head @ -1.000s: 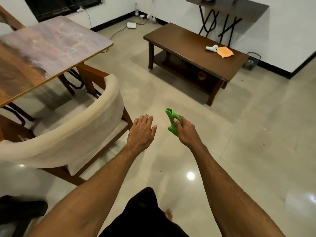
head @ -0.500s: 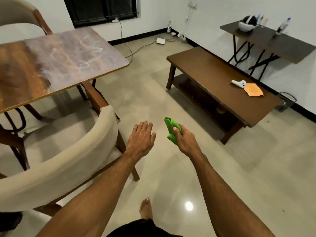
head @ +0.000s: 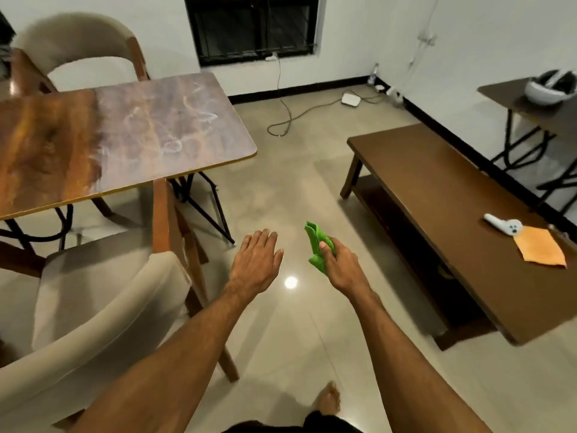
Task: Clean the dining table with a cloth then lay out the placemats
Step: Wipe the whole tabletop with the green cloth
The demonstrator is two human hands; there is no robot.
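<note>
hands [head: 256, 260] and forearms [head: 175, 348]: bare | lower garment [head: 324, 425]: black (only an edge shows) | foot [head: 327, 401]: bare

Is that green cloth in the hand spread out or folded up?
Folded up: the green cloth is a narrow bunch pinched in the right hand, held above the floor.

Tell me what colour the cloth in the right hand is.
Bright green cloth, clearest in the head view.
</note>
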